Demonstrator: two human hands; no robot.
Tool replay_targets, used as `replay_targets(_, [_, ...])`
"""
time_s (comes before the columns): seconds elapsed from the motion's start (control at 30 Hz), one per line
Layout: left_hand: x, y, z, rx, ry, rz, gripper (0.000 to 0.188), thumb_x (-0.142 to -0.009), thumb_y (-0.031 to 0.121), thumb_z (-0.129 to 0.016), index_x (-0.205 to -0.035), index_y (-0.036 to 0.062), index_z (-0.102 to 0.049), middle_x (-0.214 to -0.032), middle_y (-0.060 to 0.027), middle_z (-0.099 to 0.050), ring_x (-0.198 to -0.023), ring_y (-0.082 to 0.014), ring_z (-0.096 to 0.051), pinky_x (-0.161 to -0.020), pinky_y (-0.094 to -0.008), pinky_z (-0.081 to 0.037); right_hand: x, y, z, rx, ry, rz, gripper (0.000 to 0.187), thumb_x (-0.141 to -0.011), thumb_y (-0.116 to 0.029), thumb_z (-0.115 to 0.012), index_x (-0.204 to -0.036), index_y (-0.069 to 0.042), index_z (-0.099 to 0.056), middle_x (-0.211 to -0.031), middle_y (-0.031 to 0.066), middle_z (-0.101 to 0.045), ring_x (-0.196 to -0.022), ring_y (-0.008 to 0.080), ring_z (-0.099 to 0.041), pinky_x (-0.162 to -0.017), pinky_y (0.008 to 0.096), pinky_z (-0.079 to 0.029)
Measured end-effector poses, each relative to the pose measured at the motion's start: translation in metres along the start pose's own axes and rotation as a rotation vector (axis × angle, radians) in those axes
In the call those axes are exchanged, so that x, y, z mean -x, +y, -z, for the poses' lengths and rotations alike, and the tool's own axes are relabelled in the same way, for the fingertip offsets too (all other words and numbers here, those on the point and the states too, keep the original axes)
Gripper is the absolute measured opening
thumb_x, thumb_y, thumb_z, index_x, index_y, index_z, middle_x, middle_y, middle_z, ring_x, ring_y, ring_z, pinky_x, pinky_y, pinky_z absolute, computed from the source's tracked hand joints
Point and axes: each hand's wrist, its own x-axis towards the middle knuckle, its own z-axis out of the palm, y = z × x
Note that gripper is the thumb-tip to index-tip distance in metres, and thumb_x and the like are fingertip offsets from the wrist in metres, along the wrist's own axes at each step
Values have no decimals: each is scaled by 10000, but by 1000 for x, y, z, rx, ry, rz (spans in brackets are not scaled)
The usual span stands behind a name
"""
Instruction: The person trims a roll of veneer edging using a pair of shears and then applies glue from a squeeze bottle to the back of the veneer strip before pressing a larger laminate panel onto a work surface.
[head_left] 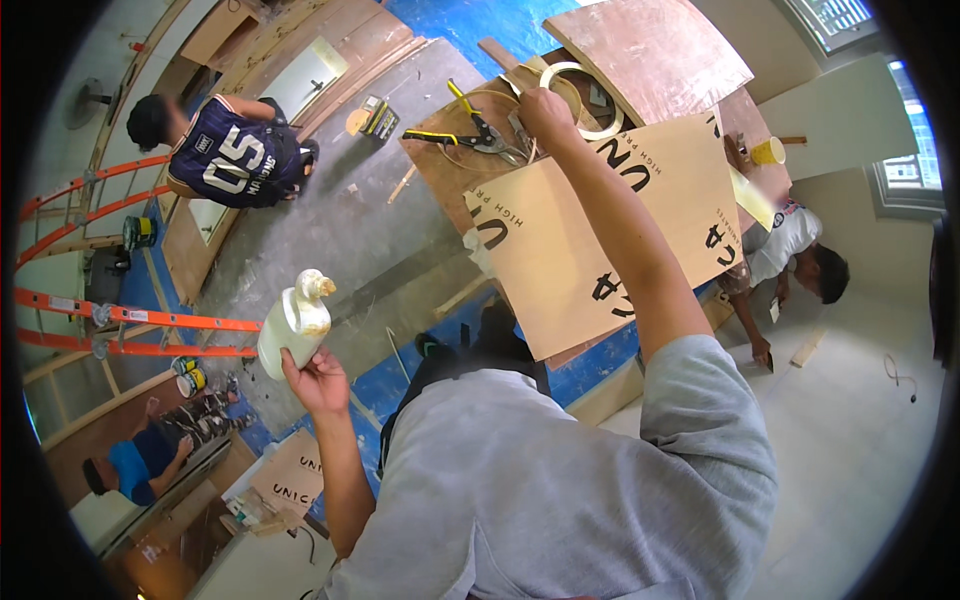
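Note:
My left hand point(318, 380) is wrapped around the lower side of a whitish plastic bottle point(292, 325), held up off to the left. Dried yellowish residue crusts the bottle's top and shoulder. Stretched across the worktable, my right hand point(547, 118) has its fingers closed at the far edge; a thin pale piece shows by the fingertips, but its kind is unclear. Just right of that hand lies a roll of pale edging or tape point(600, 128). Yellow-and-black handled snips point(485, 140) rest to its left. Below my right forearm is a brown printed laminate sheet point(545, 240).
Bare boards point(650, 50) lie at the table's far side, near a yellow cup point(768, 151). An orange ladder point(140, 320) reaches in from the left. A black-and-yellow box point(378, 118) stands on the floor. Co-workers are at left point(230, 155), lower left point(160, 455) and right point(785, 245).

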Motion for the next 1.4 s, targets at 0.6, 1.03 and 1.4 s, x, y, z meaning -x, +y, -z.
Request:
replay_targets(0.6, [-12,-22,13,72,-51,165,447,-1020,335,-607,-1271,-34,-583,-967,-125,-646,-715,-199,-569,-574,-282,-506,135,-45,13,-444,193,85,437,-849,-3,-600,-1267,-111,-674,-876,126,-715,-825,345,-684,-770,459,-535])
replay_targets(1.03, [-49,-47,-37,52,-194,439,510,-987,301,-645,-1333,-53,-523,-1035,-146,-618,-737,-197,-564,-598,-304,-488,453,12,2,-528,619,-642,574,-904,78,-464,-1446,-88,-554,-1389,132,-613,-986,225,-667,-968,359,-521])
replay_targets(1.4, [-69,-65,-62,56,-412,679,616,-907,192,-727,-1442,17,-476,-1279,-163,-611,-762,-169,-518,-636,-299,-458,577,-30,-91,-1662,468,-1323,672,-1047,-591,-414,-1439,-56,-524,-1334,95,-661,-1128,224,-645,-937,382,-474])
